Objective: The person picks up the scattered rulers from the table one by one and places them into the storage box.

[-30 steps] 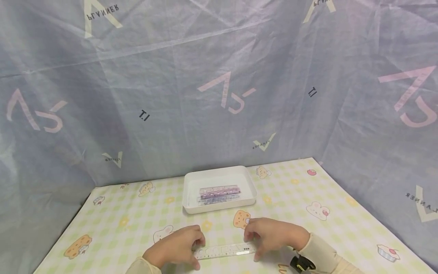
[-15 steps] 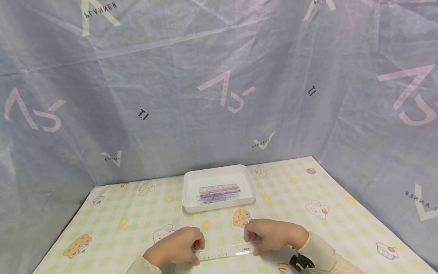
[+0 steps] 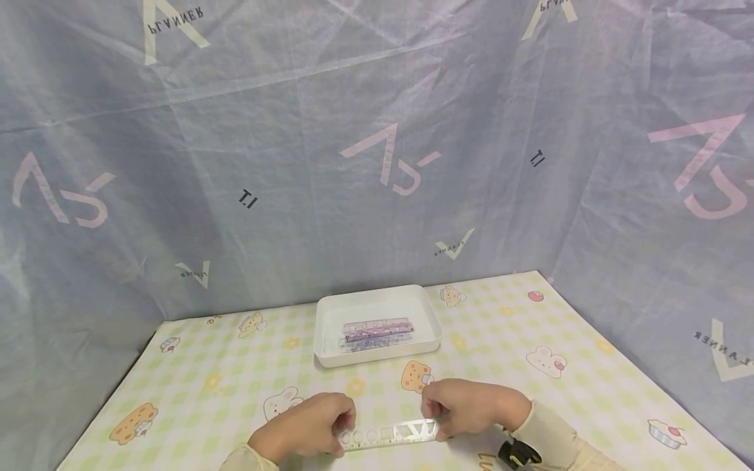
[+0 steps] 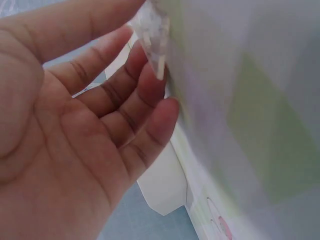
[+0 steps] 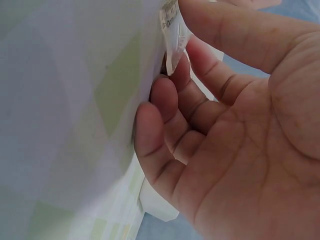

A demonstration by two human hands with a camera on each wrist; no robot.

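A clear ruler (image 3: 385,436) with cut-out shapes lies lengthwise between both hands, low over the tablecloth. My left hand (image 3: 309,425) pinches its left end between thumb and fingers. At the other end, my right hand (image 3: 471,407) has the ruler pinched the same way. One corner of the ruler (image 4: 157,42) shows beside the fingers in the left wrist view. In the right wrist view, the ruler's edge (image 5: 173,42) stands slightly off the cloth. Whether its whole length is lifted, I cannot tell.
Beyond the hands stands a white tray (image 3: 377,357). Purple and bluish clear rulers (image 3: 379,330) lie together in it. The table has a green checked cloth (image 3: 235,366) with cartoon prints. A grey-blue curtain (image 3: 294,229) hangs behind and at both sides.
My right thumb has closed in on the ruler's right end. Glare on the ruler has shifted and spread, so its tilt has changed a little. The tray and its rulers have stayed put.
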